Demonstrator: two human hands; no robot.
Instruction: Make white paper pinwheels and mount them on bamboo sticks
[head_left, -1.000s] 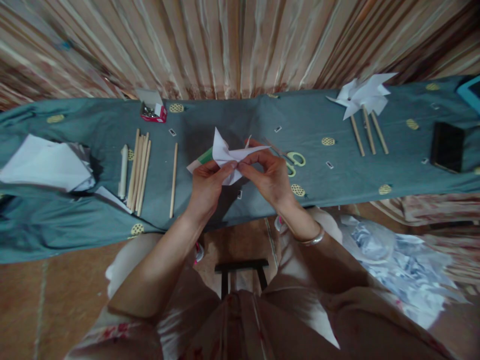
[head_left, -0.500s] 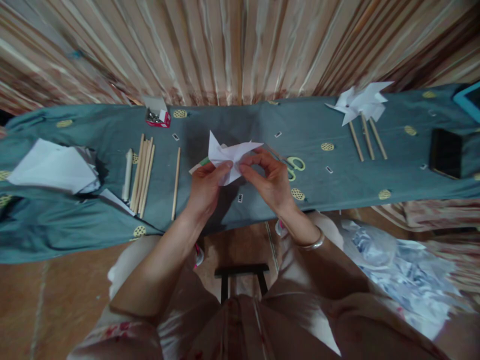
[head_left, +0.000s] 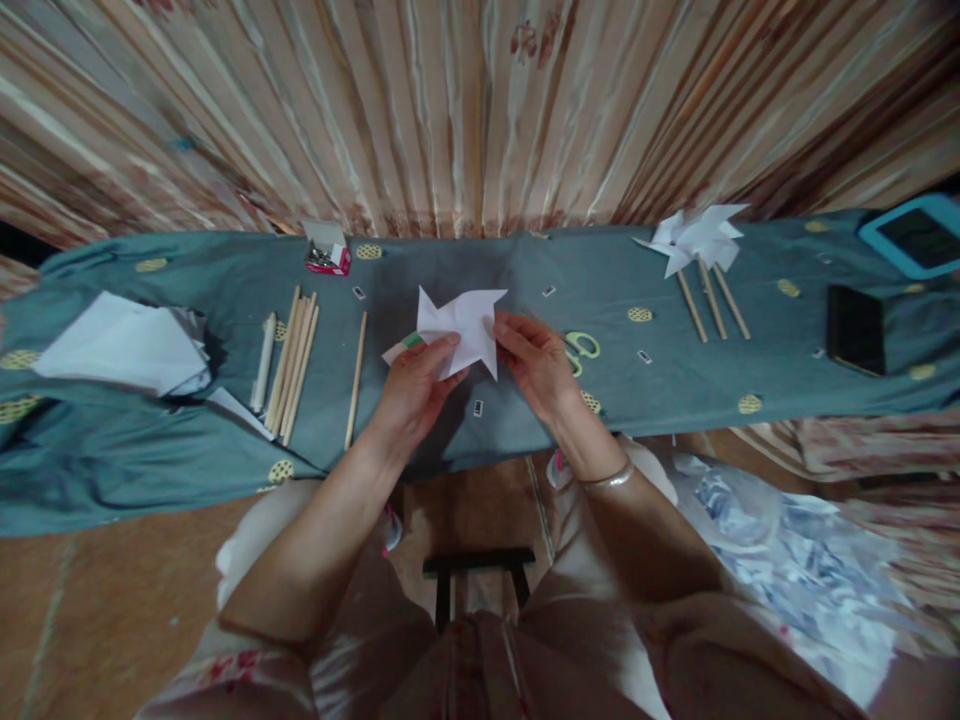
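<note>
White paper pinwheel (head_left: 472,322), centre frame, no evident long axis.
Left hand (head_left: 415,386), the nearer, grips it, thumb over its lower-left face; on my feed it lies up-right of that hand. Right hand (head_left: 536,366) meets its right edge; whether pinching, I cannot tell.

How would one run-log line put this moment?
left hand: holds white paper pinwheel | right hand: at its right edge | single stick: left of hands | scissors: beside right hand | other pinwheels: farther right

No legible text, the small dark rectangles (head_left: 478,408) on the blue-green tablecloth (head_left: 675,390) too tiny for reading
</note>
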